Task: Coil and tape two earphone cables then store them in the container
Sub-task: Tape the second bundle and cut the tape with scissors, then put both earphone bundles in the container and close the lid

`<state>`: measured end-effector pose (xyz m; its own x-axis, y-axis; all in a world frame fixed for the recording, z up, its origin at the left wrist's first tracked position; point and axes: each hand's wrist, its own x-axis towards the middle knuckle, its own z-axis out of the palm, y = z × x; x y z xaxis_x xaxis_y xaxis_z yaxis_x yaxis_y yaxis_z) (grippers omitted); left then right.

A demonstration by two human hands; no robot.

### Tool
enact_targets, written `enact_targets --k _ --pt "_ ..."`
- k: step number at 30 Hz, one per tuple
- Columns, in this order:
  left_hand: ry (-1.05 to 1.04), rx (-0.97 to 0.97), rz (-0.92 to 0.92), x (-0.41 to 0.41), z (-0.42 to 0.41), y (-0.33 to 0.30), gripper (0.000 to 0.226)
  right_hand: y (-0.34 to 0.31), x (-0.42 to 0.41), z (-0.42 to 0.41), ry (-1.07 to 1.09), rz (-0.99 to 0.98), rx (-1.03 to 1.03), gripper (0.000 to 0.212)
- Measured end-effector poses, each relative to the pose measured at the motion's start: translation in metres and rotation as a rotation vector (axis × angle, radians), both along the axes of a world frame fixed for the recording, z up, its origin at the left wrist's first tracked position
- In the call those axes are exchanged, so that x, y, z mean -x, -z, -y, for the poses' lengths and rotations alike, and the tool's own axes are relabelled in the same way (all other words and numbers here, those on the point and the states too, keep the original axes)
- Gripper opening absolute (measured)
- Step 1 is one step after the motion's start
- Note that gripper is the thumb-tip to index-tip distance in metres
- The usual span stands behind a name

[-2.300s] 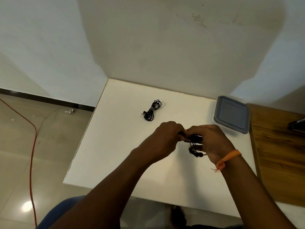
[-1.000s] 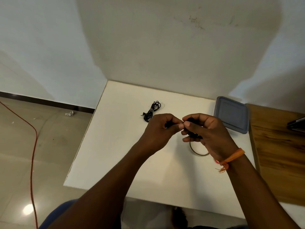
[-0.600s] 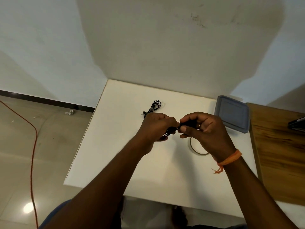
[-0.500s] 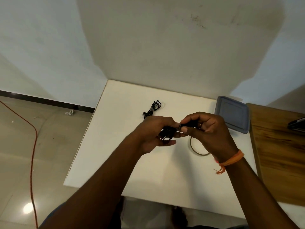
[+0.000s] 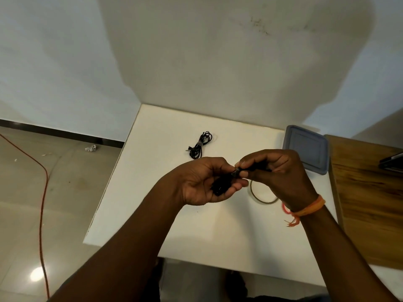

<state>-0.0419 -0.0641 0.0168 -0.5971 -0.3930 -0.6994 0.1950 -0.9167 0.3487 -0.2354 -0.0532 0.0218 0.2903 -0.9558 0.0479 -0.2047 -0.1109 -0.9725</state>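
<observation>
Earphone cable (image 5: 221, 184), black and bunched, lies in the curled fingers of the left hand (image 5: 201, 184) while the right hand (image 5: 277, 173) pinches its end above the white table (image 5: 152, 192), with a taped coil (image 5: 199, 144) farther back, a tape ring (image 5: 261, 194) beneath, and the lidded container (image 5: 305, 152) to the right.

Left hand (image 5: 202, 184) and right hand (image 5: 277, 173) hold black earphone cable (image 5: 222, 185) above white desk (image 5: 152, 182). Second coiled cable (image 5: 199, 144) lies farther back. Grey container (image 5: 305, 152) at right, tape ring (image 5: 261, 196) under right hand.
</observation>
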Motion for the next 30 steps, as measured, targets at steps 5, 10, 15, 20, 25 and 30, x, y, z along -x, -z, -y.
enact_targets --k 5,10,15,20,25,30 --pt "0.037 0.065 0.011 -0.002 0.001 0.000 0.022 0.001 0.001 0.000 0.062 -0.053 0.019 0.024" --pt "-0.122 0.158 0.070 0.002 0.001 0.010 0.015 0.017 -0.005 0.005 0.270 -0.139 -0.163 0.059" --pt "-0.278 0.230 0.200 0.008 0.003 0.027 0.010 0.025 -0.014 0.005 0.448 0.058 -0.497 0.028" --pt "-0.349 0.215 0.291 0.011 0.004 0.035 0.011 0.026 -0.026 0.004 0.356 0.088 -0.516 0.018" --pt "-0.375 0.185 0.338 0.013 0.006 0.039 0.014 0.032 -0.033 0.003 0.315 0.207 -0.595 0.022" --pt "-0.596 0.270 0.578 -0.004 0.013 0.050 0.013 0.042 -0.028 0.009 0.377 0.021 -0.619 0.040"
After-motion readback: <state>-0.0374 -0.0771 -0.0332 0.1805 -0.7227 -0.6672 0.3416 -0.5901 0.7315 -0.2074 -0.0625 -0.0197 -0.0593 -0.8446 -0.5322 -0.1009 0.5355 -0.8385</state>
